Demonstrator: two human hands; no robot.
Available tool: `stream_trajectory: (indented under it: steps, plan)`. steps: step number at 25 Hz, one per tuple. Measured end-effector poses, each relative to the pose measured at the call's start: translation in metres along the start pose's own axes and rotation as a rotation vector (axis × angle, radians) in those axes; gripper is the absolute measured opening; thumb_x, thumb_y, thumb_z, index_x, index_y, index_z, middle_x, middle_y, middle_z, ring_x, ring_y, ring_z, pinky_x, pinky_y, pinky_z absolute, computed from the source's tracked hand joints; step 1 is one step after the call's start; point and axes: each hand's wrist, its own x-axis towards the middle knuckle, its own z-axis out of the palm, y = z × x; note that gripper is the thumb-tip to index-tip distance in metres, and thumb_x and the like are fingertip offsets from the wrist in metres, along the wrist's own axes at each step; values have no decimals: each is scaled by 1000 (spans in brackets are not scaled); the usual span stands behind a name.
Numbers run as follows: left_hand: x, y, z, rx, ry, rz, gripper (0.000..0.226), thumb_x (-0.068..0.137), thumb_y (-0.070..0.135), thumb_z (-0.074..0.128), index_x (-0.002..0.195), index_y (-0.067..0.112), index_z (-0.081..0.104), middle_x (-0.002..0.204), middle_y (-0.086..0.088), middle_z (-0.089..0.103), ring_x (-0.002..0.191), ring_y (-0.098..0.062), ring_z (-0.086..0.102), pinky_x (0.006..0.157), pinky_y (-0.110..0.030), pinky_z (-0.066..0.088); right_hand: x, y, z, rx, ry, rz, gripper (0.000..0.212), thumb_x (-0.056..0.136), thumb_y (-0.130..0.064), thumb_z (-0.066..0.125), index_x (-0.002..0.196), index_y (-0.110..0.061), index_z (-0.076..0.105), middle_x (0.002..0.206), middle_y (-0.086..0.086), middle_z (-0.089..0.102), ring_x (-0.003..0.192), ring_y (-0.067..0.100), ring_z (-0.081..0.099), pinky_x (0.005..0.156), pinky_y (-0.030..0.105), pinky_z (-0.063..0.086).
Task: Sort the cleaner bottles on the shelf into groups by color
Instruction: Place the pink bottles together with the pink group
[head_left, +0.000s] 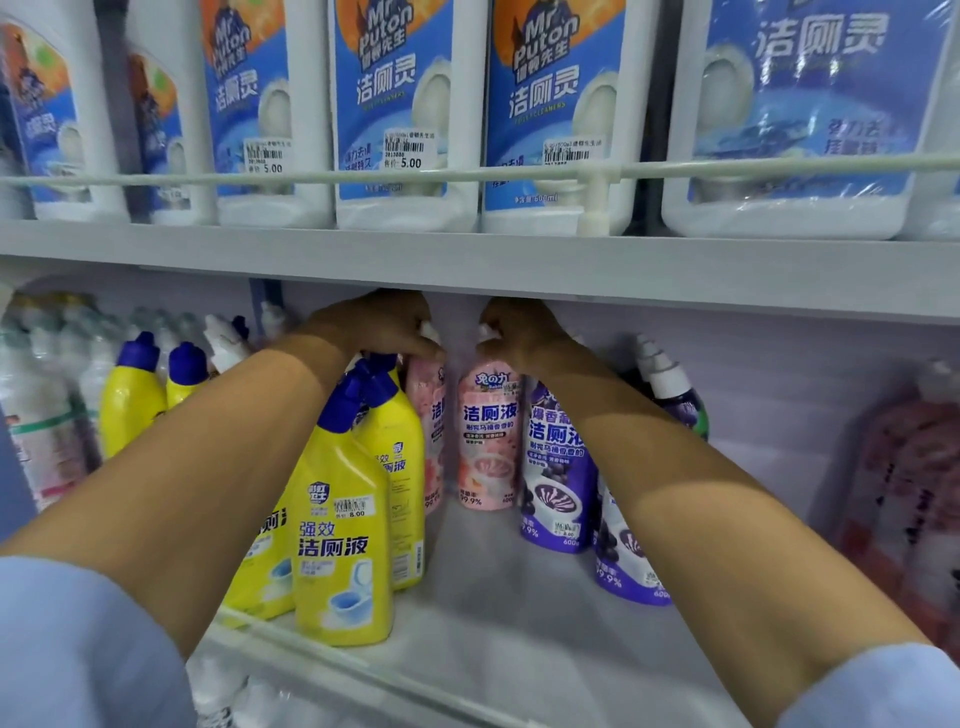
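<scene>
My 2 bare forearms stretch forward and converge, my left hand (379, 325) curled over the top of the left pink bottle (434, 415), my right hand (519, 332) curled over the right pink bottle (488, 441).

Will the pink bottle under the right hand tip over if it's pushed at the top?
Probably: the pink bottle is tall and narrow, and the right hand grips it at the cap. It looks stiff, likely heavy with liquid.

The yellow bottles (340, 545) were glossy plastic, smooth, with paper price stickers (353, 505). The pink bottles (488, 447) and purple bottles (556, 467) wore shiny printed film. The shelf (493, 597) looked like matt painted metal. The sleeve (78, 649) was soft, matt cloth.
</scene>
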Motion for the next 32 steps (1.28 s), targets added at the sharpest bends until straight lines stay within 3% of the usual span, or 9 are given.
stream_trajectory:
  steps: [2,4,6,12,16,19,22,28,32]
  plan:
    - [3,-5,3,-2,43,-15,14,84,30,80,83,29,66,83,6,67,82,-17,62,75,-28,48,-1,-2,5,43,48,5,29,86,-26,75,110,-10,70,116,12,69,110,31,62,87,27,43]
    - [6,-8,6,-27,77,-46,23,86,25,79,102,11,69,94,-4,69,88,-22,63,82,-32,51,-3,-7,9,71,82,4,24,84,-32,76,103,-18,71,111,9,71,107,30,63,84,27,43]
    - [7,-6,7,-46,87,-53,25,89,18,76,108,4,67,93,-5,66,87,-22,62,79,-29,46,-5,-10,11,74,108,-1,22,83,-35,75,101,-22,72,109,7,71,107,29,64,83,28,44]
    - [4,-13,4,-95,50,-24,30,90,20,75,117,14,62,111,-6,70,102,-25,65,96,-40,52,-22,-12,4,72,172,-25,23,88,-30,73,103,-12,74,109,9,72,106,28,64,85,29,48]
    - [-1,-6,2,-137,20,73,20,92,16,72,108,20,62,101,0,70,97,-26,67,92,-39,54,-42,-14,-6,108,203,-37,19,86,-27,76,96,-10,77,100,6,75,95,21,67,77,25,47]
    - [-8,-1,-1,-85,2,138,19,92,21,72,107,27,62,101,5,68,97,-21,65,93,-42,53,-55,-17,-16,123,163,-16,19,85,-29,76,78,-12,72,81,3,70,78,17,63,67,24,41]
    - [-13,-1,-5,-61,-22,162,23,91,25,69,114,27,63,109,4,68,102,-20,64,96,-42,52,-64,-23,-20,137,158,-23,25,84,-33,76,79,-9,73,80,6,73,80,20,68,71,31,53]
    - [-15,8,-5,-175,-79,187,27,93,20,71,119,17,65,114,3,69,101,-9,63,86,-13,48,-81,-27,-25,245,125,60,42,80,-41,81,91,-1,76,89,16,75,87,27,72,80,41,55]
    - [-9,4,-1,-186,-72,146,29,86,30,78,113,21,70,108,4,71,102,-19,67,90,-35,55,-93,-26,-10,183,142,155,43,85,-50,74,88,-8,75,87,10,74,84,24,69,66,32,42]
